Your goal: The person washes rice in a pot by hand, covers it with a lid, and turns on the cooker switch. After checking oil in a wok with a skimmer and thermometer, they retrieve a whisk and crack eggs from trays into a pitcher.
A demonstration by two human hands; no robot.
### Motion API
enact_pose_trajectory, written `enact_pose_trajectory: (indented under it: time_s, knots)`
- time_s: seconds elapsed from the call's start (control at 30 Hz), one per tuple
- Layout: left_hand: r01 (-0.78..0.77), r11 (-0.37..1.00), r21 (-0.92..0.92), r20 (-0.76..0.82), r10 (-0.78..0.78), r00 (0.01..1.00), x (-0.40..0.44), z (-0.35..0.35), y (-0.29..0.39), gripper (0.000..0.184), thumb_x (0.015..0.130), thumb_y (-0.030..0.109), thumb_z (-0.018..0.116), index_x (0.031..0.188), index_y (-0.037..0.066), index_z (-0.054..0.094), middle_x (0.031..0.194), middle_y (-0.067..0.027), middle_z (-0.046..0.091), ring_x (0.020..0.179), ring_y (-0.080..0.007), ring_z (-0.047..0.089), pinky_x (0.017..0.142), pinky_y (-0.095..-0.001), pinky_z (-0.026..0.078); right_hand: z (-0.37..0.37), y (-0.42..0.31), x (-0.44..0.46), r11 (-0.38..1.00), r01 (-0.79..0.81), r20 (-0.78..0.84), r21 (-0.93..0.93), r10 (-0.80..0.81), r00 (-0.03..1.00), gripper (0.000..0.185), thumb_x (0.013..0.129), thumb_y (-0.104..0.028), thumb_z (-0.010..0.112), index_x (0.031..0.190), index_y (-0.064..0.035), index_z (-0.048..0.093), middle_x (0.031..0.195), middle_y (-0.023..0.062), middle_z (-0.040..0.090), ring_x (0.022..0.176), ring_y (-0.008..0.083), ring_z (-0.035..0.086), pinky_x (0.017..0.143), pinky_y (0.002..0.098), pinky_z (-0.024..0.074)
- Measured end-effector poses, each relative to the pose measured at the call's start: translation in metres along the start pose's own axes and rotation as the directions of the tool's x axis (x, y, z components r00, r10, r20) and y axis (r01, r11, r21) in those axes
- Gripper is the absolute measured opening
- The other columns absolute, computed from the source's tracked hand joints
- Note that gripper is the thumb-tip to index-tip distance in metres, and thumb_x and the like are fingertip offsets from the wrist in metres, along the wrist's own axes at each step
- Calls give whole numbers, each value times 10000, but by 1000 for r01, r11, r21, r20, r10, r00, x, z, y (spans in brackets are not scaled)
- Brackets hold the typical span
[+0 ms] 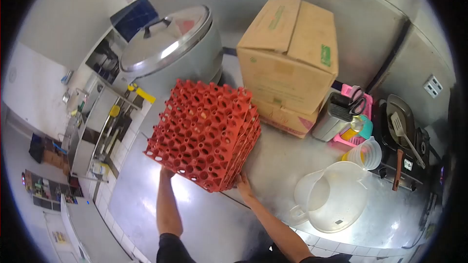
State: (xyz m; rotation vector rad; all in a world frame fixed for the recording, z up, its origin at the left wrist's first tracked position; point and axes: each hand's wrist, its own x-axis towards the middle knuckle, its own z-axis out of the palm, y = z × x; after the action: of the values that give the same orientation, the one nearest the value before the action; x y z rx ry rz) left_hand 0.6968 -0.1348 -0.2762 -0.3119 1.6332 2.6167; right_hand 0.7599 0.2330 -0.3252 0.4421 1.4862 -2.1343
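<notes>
A stack of red egg trays [200, 129] is tilted over the metal counter, between my two hands. My left hand [167, 171] is at the stack's near left lower edge, its fingers mostly hidden beneath the trays. At the lower right side of the stack, my right hand [243, 185] has its fingers against the tray edges. Behind the stack, to the right, a cardboard box [285, 75] rests on another box [285, 119]. The large round metal cooker [165, 44] with a lid is behind the trays on the left.
Right of the trays, the steel counter [273, 165] holds a clear plastic jug [336, 197], a measuring cup [368, 153], a metal knife holder [331, 117] and a pink basket [368, 100]. A stove with a pan [402, 112] is at far right. Shelves [95, 117] stand at left.
</notes>
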Motion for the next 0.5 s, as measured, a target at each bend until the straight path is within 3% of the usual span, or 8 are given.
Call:
enact_pose_trajectory:
  time_s: [0.03, 0.07, 0.13, 0.2, 0.23, 0.33, 0.4, 0.5]
  knots:
    - [0, 999, -35, -43, -1, 999, 0, -1, -21, 583, 1033, 423, 437, 1512, 100, 354, 1576, -111, 349, 1361, -308, 463, 1099, -531, 429, 2, 9, 2, 1000, -9, 61, 4, 8, 998, 639, 1054, -462, 437, 1540, -70, 302, 1447, 125, 467, 1067, 188, 548, 919, 323, 465]
    - [-12, 998, -62, -79, 7, 997, 3, -1, -37, 577, 1034, 413, 439, 1513, 103, 351, 1573, -107, 355, 1359, -306, 465, 1101, -531, 428, 5, 10, 4, 996, 5, -52, -88, -9, 999, 615, 1055, -471, 398, 1504, -56, 332, 1324, 148, 545, 1009, 237, 591, 876, 371, 494]
    - [-21, 994, -110, -110, 9, 994, 5, -6, -51, 567, 1035, 393, 442, 1515, 108, 344, 1566, -99, 365, 1355, -302, 468, 1105, -530, 425, 12, 9, 6, 980, 3, -126, -200, -28, 992, 601, 1055, -480, 359, 1467, -42, 361, 1201, 170, 623, 951, 286, 634, 833, 420, 523]
    - [-15, 985, -171, -110, -3, 994, -2, -12, -59, 558, 1035, 373, 446, 1517, 113, 338, 1560, -91, 376, 1351, -299, 471, 1109, -529, 422, 2, 3, 3, 980, -17, -130, -196, -9, 991, 606, 1058, -481, 336, 1489, -57, 361, 1250, 203, 622, 1016, 312, 636, 874, 417, 513]
    - [-122, 934, 337, -94, 162, 982, -11, -6, -64, 586, 1021, 422, 466, 1528, 168, 315, 1506, -61, 437, 1319, -276, 485, 1073, -519, 429, -10, 13, 11, 977, -1, -147, -211, -30, 989, 585, 1053, -469, 348, 1447, -42, 413, 1219, 212, 634, 1010, 304, 648, 840, 417, 523]
    - [80, 948, 309, -335, 30, 942, -64, 20, -73, 744, 918, 602, 532, 1520, 229, 305, 1457, -29, 467, 1284, -249, 471, 1001, -478, 418, -62, 49, 36, 970, 126, -181, -206, -164, 970, 549, 1037, -432, 382, 1319, 2, 567, 1124, 239, 669, 993, 279, 683, 740, 416, 552]
    - [200, 953, 228, -466, -73, 882, -104, 63, -64, 840, 854, 685, 546, 1518, 235, 295, 1462, -7, 454, 1292, -242, 451, 993, -489, 406, -86, 35, 35, 971, 102, -169, -217, -140, 976, 545, 1037, -429, 384, 1321, -1, 566, 1131, 236, 666, 1002, 282, 677, 750, 419, 546]
    - [253, 954, 160, -614, -105, 782, -153, 105, -70, 765, 891, 629, 542, 1502, 210, 350, 1433, -18, 488, 1274, -238, 489, 979, -499, 438, -112, 34, 20, 965, 61, -173, -257, -108, 979, 537, 1037, -425, 388, 1324, -6, 565, 1142, 232, 662, 1016, 285, 669, 766, 423, 537]
